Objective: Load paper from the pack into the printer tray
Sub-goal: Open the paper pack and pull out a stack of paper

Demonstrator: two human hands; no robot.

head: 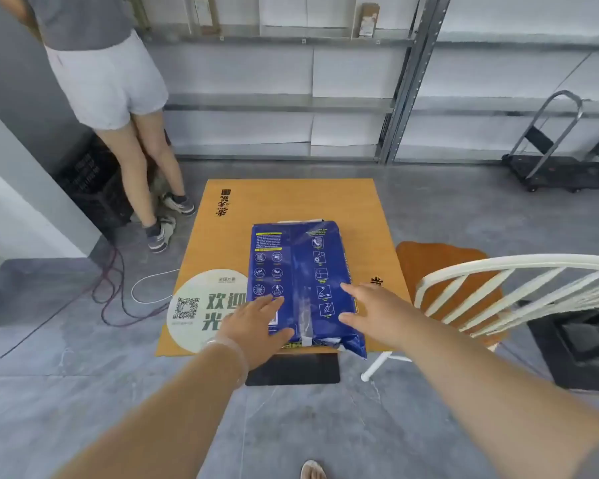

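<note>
Two bare hands reach forward over a small orange bench [284, 202] in the head view. On the bench lies a blue paper pack [301, 271], flat, its long side running away from the camera and its printed icon panels facing up; the near end of the wrapper is torn and crumpled, overhanging the bench's near edge. The left hand [253, 323] rests palm down on the pack's near left corner, fingers [274, 300] spread and laid flat on the wrapper, gripping nothing; a clear bracelet [232, 350] circles its wrist. The right hand [374, 309] lies at the pack's near right edge, fingers spread, the index pointing across the top surface and the thumb touching the wrapper lower down; it closes on nothing. A round white sticker [201, 305] with a QR code and green characters sits on the bench's near left corner, partly under the pack and the left hand. Just right of the bench stands a chair [481, 288] with a white curved back and an orange seat. Beyond the bench, at far left, a second person [118, 98] stands facing away. Metal shelving [291, 81] lines the far wall, and a folded hand cart [550, 150] stands at far right. Cables [118, 295] trail on the grey floor left of the bench.
</note>
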